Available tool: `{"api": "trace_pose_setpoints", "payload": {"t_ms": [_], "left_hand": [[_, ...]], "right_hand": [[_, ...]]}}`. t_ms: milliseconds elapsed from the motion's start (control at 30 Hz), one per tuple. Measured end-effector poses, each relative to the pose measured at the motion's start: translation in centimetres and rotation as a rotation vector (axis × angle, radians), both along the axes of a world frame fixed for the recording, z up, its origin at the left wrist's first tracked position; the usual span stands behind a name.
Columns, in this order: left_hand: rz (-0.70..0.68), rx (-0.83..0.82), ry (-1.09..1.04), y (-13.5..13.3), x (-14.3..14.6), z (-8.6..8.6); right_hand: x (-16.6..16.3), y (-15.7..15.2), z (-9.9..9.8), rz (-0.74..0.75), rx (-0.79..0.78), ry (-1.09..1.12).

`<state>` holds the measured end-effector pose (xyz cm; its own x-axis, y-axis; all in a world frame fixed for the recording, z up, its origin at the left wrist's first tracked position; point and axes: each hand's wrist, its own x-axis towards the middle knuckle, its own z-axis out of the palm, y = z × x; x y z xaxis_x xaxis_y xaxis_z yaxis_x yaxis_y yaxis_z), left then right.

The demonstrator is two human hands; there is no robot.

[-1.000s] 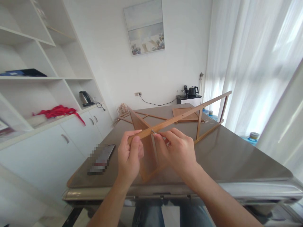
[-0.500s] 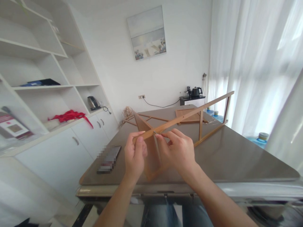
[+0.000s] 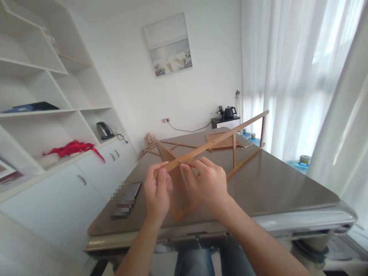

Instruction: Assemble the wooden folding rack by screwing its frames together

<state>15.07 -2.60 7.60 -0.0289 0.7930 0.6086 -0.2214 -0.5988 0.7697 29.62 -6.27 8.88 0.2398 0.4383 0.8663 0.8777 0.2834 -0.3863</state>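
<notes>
A wooden frame (image 3: 218, 143) with long rails and crosspieces stands on edge on the table, slanting up to the right. My left hand (image 3: 157, 188) is closed around the near end of its upper rail. Thumb and fingers of my right hand (image 3: 207, 180) pinch a small metal screw (image 3: 180, 162) against the rail's face, just right of my left hand; how deep it sits I cannot tell. Below and behind the rail a flat wooden panel (image 3: 178, 184) stands tilted, touching or close to it.
On the grey-brown table (image 3: 276, 188) lie a phone (image 3: 126, 201) at left, thin wooden slats (image 3: 184, 144) and a wooden panel (image 3: 220, 141) farther back. White shelves (image 3: 43, 119) line the left side. Blue water bottles (image 3: 301, 163) stand by the curtains at right.
The whole scene has shifted left in view as the head turned slightly right. Both hands keep the same grip on the rail and screw.
</notes>
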Motion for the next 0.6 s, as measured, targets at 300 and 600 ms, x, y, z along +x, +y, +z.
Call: {"api": "trace_pose_setpoints", "payload": {"t_ms": [300,600], "left_hand": [[0.062,-0.021,0.038,-0.6,0.2,-1.5],[0.225,-0.084,0.753,-0.4,-3.7,-11.0]], "right_hand": [[0.4,0.2,-0.3,0.023,0.018,-0.079],[2.9,0.1,1.2,0.192,0.086,-0.368]]}}
